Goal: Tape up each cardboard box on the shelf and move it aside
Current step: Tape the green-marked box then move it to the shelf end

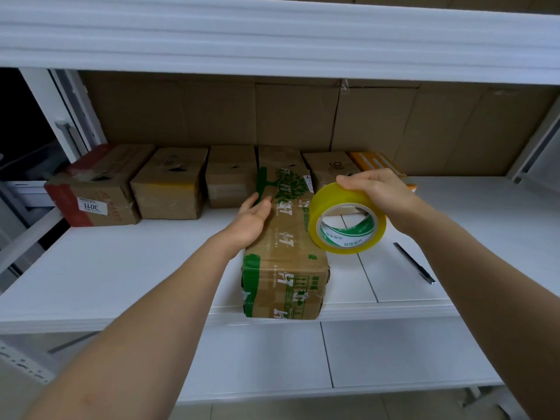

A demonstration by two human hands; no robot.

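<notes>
The step in hand is judged to be the start of taping. One long cardboard box with green tree print point(286, 237) is laid lengthwise across the white shelf point(121, 268), its near end reaching the front edge. It is steadied by the left hand point(253, 221), which is laid flat against its left upper edge with fingers straight, nothing being grasped. A roll of yellow tape point(347, 218) is gripped by the right hand point(375, 190), fingers curled over its top rim, and is held just above the right side of the box. No free tape end can be seen drawn out; whether one has been lifted cannot be told.

The next move is judged to call for the tape end to be found, pressed onto the top seam and drawn along the length of the box, with the box held still by the left hand.

Count: one box at the front; five further cardboard boxes in the back row point(172, 183); one orange box point(375, 163) behind the right hand, partly hidden. One tape roll is seen. One dark pen-like tool point(415, 263), possibly a cutter, lies on the shelf, apart from the box, to the right. Large cartons point(303, 116) are stacked behind the row; their number cannot be fixed.
</notes>
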